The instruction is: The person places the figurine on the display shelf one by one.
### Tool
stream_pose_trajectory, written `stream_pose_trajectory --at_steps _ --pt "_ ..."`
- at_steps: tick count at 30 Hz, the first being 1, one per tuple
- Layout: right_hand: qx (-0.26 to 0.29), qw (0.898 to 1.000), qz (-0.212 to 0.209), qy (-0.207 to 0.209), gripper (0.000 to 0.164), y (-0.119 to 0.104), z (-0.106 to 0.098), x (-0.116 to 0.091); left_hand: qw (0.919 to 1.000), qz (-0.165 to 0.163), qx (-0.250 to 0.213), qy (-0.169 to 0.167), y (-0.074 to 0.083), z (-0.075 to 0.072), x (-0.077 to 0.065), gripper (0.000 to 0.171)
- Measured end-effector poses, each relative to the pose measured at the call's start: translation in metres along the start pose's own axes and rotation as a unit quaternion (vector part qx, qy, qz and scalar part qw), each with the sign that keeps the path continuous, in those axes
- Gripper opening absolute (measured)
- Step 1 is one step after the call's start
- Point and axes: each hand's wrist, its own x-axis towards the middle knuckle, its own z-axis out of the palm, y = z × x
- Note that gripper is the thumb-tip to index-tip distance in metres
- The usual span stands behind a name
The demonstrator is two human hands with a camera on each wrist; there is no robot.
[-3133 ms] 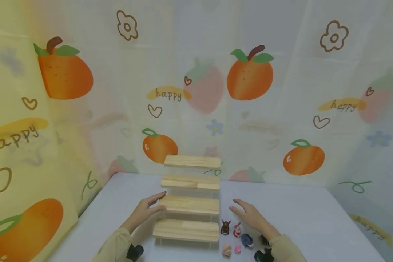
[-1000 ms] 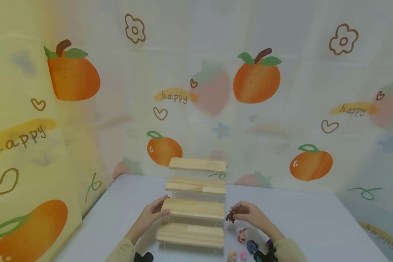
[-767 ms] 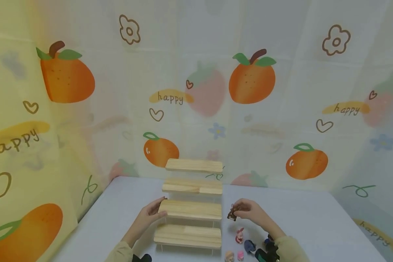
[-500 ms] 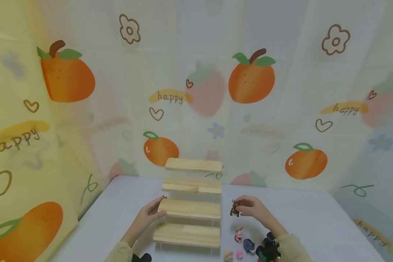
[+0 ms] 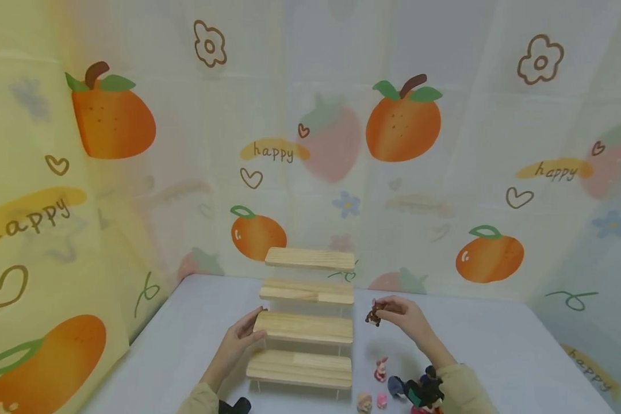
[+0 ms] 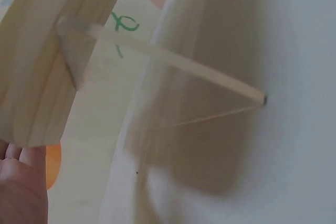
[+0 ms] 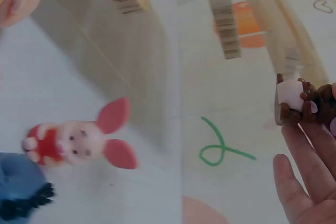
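Note:
My right hand (image 5: 406,319) pinches a small brown animal figurine (image 5: 374,315) with a pale belly, raised to the right of the wooden shelf stand. In the right wrist view the figurine (image 7: 293,98) sits between fingertips, partly cut by the frame edge. The four-tier stand has pale boards on clear legs. My left hand (image 5: 232,348) grips the left end of its second board from the bottom (image 5: 305,328), thumb in front and fingers behind. The left wrist view shows that hand (image 6: 23,182) by the rounded end of a board (image 6: 42,61).
Right of the stand lie a pink, red-dressed piglet figurine (image 7: 79,142), a blue figurine (image 7: 21,182), a beige figurine (image 5: 364,401) and a small pink one (image 5: 382,401). A dark wrist device (image 5: 421,391) hides part of the group. A fruit-print curtain (image 5: 445,115) surrounds the white table (image 5: 486,356).
My right hand, first open above the figurines, has taken hold of the brown one and lifted it up and away. The left hand has closed round the board's end and stays there.

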Motion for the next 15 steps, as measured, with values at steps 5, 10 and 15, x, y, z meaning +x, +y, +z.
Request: stream_pose_trajectory --at_steps 5,10,15 --pt "0.004 1.000 0.010 -0.003 0.034 -0.008 -0.003 -0.001 1.0000 -0.003 -0.003 -0.006 -0.003 -0.002 -0.006 0.058" --pt "0.015 0.999 0.037 0.008 0.039 -0.015 -0.007 -0.002 0.9997 0.007 -0.001 -0.022 -0.002 -0.001 -0.004 0.057" --pt "0.023 0.998 0.041 0.037 0.032 -0.020 -0.006 0.001 0.9999 0.010 -0.006 -0.005 0.000 0.001 0.000 0.061"
